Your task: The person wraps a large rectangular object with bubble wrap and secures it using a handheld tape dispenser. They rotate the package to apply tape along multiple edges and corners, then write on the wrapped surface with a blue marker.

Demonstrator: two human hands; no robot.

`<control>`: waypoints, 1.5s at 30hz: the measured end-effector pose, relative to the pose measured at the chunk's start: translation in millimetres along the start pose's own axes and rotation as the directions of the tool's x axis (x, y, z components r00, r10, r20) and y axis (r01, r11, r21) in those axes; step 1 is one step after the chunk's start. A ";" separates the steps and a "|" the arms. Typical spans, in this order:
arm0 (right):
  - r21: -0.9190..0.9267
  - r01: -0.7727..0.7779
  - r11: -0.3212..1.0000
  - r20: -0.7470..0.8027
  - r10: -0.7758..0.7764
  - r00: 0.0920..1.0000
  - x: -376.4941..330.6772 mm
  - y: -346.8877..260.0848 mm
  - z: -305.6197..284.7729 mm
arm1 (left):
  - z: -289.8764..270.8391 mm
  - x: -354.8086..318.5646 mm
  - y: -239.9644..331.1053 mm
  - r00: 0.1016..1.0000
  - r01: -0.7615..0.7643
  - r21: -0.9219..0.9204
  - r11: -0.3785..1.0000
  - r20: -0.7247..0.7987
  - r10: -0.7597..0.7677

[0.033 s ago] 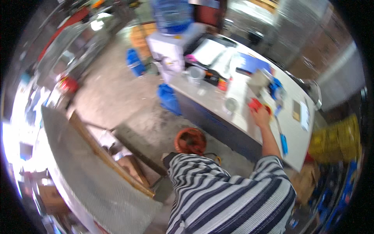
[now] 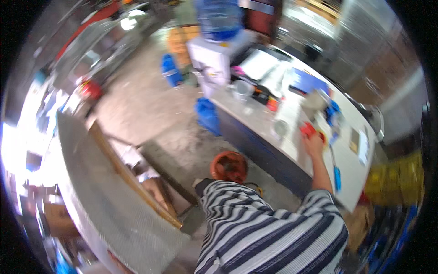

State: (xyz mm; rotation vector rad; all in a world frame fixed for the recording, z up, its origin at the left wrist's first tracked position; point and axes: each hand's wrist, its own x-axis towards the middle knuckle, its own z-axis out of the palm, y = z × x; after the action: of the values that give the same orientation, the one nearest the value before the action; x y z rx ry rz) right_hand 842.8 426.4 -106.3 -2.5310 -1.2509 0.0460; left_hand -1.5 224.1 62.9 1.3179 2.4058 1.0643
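Person wears a short-sleeved shirt (image 2: 269, 233) with horizontal dark navy and white stripes, loose fabric with folds across the torso. The right sleeve (image 2: 325, 201) ends above the elbow; forearm bare. No gloves, watch or jewellery discernible.

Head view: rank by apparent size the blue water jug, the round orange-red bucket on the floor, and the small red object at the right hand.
1. Blue water jug, largest, though partly cut off.
2. Round orange-red bucket; it sits nearer the camera, so true size against the jug is unsure.
3. Small red object at the right hand, smallest.
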 end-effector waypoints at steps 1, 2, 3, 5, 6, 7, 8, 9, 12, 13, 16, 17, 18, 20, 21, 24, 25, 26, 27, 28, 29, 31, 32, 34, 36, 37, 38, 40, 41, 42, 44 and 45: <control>0.036 -0.022 0.999 -0.047 0.024 0.999 12.7 -18.6 6.4 | -19.4 -24.4 -13.5 0.998 0.030 -0.018 0.999 -0.061 -0.031; 0.029 -0.007 1.000 0.014 0.007 1.000 15.7 -9.2 12.3 | -33.0 -35.9 -22.6 0.996 0.054 -0.025 0.998 -0.069 -0.055; 0.017 -0.053 0.998 -0.027 0.053 0.998 20.2 -4.1 22.8 | -44.6 -44.6 -31.0 0.993 0.080 -0.029 0.996 -0.085 -0.082; 0.126 0.058 0.990 -0.199 -0.032 0.979 21.4 12.7 24.9 | -57.4 -36.5 -66.4 0.964 0.209 -0.012 0.978 -0.168 -0.208; -0.032 -0.028 0.999 -0.199 0.021 0.980 46.6 63.3 35.1 | -44.7 -33.1 -64.3 0.965 0.225 0.028 0.974 -0.146 -0.219; 0.244 -0.257 0.935 -0.292 0.324 0.900 45.7 58.0 38.1 | -55.3 -36.3 -37.5 0.961 0.238 0.111 0.965 -0.169 -0.218; 0.240 -0.348 0.906 -0.193 0.396 0.898 44.5 48.9 28.5 | -69.9 -54.1 -34.9 0.953 0.240 0.108 0.965 -0.213 -0.214; 0.048 -0.423 0.905 -0.380 0.408 0.830 75.7 87.8 30.0 | -56.4 -58.4 -58.3 0.950 0.238 0.055 0.970 -0.221 -0.220; -0.144 -0.468 0.872 -0.289 0.415 0.863 94.6 136.2 20.5 | -46.4 -52.2 -49.5 0.943 0.258 0.103 0.961 -0.242 -0.227; -0.115 -0.465 0.878 -0.288 0.418 0.861 89.3 129.8 25.0 | -51.2 -41.4 -48.2 0.948 0.251 0.160 0.955 -0.242 -0.208; -0.033 -0.370 0.929 -0.320 0.340 0.884 94.7 70.1 28.5 | -58.6 -41.7 -43.9 0.938 0.286 0.216 0.934 -0.265 -0.225; -0.007 -0.321 0.947 -0.333 0.301 0.894 101.4 45.0 25.8 | -57.8 -45.9 -42.4 0.932 0.300 0.213 0.930 -0.272 -0.239; 0.028 -0.270 0.963 -0.345 0.263 0.901 102.3 17.0 23.5 | -58.1 -48.7 -39.8 0.930 0.308 0.213 0.927 -0.274 -0.246; 0.090 -0.164 0.982 -0.370 0.185 0.910 103.4 -38.3 18.8 | -59.7 -50.3 -36.5 0.925 0.319 0.212 0.924 -0.279 -0.256; 0.125 -0.105 0.987 -0.383 0.145 0.912 102.4 -64.7 16.7 | -59.2 -51.2 -34.2 0.923 0.326 0.209 0.922 -0.283 -0.263; 0.234 0.112 0.966 -0.435 0.001 0.900 101.5 -143.9 8.7 | -55.7 -51.1 -45.9 0.921 0.321 0.186 0.929 -0.288 -0.261; 0.260 0.188 0.947 -0.450 -0.053 0.891 99.7 -170.0 6.2 | -56.4 -50.6 -48.2 0.919 0.320 0.185 0.929 -0.298 -0.257; 0.290 0.260 0.921 -0.466 -0.101 0.879 95.4 -194.4 3.8 | -54.5 -51.6 -50.7 0.920 0.316 0.190 0.930 -0.300 -0.251; 0.319 0.327 0.890 -0.480 -0.146 0.865 91.5 -216.1 0.0 | -52.0 -53.4 -52.1 0.914 0.333 0.177 0.926 -0.304 -0.270; 0.348 0.378 0.858 -0.487 -0.179 0.855 85.9 -235.3 -3.9 | -52.8 -50.0 -51.1 0.912 0.336 0.173 0.926 -0.305 -0.274; 0.379 0.429 0.820 -0.504 -0.206 0.839 80.7 -255.4 -6.9 | -52.2 -50.5 -50.4 0.911 0.338 0.169 0.926 -0.305 -0.277; 0.436 0.516 0.738 -0.524 -0.258 0.812 68.6 -291.9 -14.9 | -55.4 -52.5 -48.0 0.912 0.345 0.201 0.917 -0.305 -0.276; 0.460 0.554 0.693 -0.535 -0.282 0.797 61.2 -311.2 -19.6 | -56.5 -53.0 -47.4 0.913 0.346 0.221 0.912 -0.303 -0.273; 0.507 0.624 0.595 -0.554 -0.329 0.764 44.8 -349.7 -27.9 | -57.4 -53.0 -48.7 0.912 0.337 0.205 0.919 -0.314 -0.265; 0.550 0.678 0.488 -0.574 -0.368 0.731 28.9 -385.3 -37.2 | -56.3 -53.5 -48.4 0.911 0.335 0.197 0.921 -0.318 -0.264; 0.569 0.699 0.432 -0.582 -0.389 0.714 19.2 -403.6 -41.3 | -57.4 -52.9 -45.3 0.911 0.336 0.198 0.921 -0.318 -0.264; 0.588 0.716 0.376 -0.590 -0.407 0.698 9.3 -421.4 -45.3 | -57.7 -52.5 -43.2 0.910 0.339 0.199 0.920 -0.319 -0.266; 0.627 0.735 0.257 -0.603 -0.437 0.668 -15.6 -458.4 -52.4 | -57.0 -52.4 -46.7 0.906 0.346 0.214 0.914 -0.331 -0.265; 0.645 0.736 0.205 -0.604 -0.453 0.655 -28.1 -476.6 -55.4 | -57.5 -53.1 -48.7 0.902 0.353 0.224 0.908 -0.338 -0.267; 0.660 0.736 0.152 -0.608 -0.468 0.642 -40.6 -492.9 -59.3 | -57.6 -53.7 -47.4 0.903 0.340 0.204 0.918 -0.344 -0.258; 0.689 0.723 0.045 -0.612 -0.499 0.614 -68.2 -527.1 -65.7 | -57.3 -52.5 -44.6 0.898 0.326 0.170 0.930 -0.364 -0.249; 0.704 0.710 -0.011 -0.612 -0.517 0.599 -83.6 -545.4 -68.4 | -57.1 -52.7 -48.2 0.903 0.306 0.191 0.933 -0.370 -0.220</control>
State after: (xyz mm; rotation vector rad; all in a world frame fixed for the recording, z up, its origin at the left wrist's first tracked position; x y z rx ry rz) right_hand 383.1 652.3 110.0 -0.7683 -1.5254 0.2496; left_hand -29.8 137.2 63.1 0.8782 2.9534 1.0145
